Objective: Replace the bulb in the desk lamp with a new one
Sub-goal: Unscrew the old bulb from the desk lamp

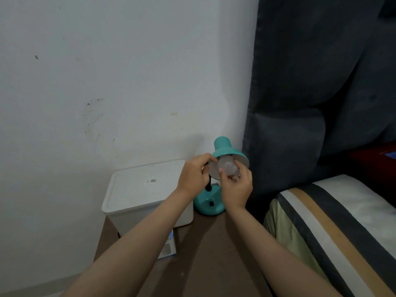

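Both hands are up at the teal desk lamp (216, 189), which stands on the brown worktop (214, 243) in the corner, wedged between a white lidded storage box (147, 189) and the dark upholstered headboard (300, 125). The left hand (194, 175) is pinching the rim of the shade (227, 152), thumb and fingers closed on the edge, and that looks like bracing: the black neck (208, 185) would likely swing if the shade were left free. The right hand (235, 187) comes in from below, fingertips (220, 169) wrapped around the frosted bulb (227, 167), which sits in the mouth of the shade, tilted toward the camera. That's a twisting grip, fingers spread round the globe for turn rather than squeeze. Whether this bulb is the old one or the new one, the view doesn't say. Down on the worktop, half hidden under the left forearm, a small blue-and-white carton (169, 247) lies near the storage box, possibly the bulb packaging. A striped pillow (332, 221) lies off to the right, well clear of the work.
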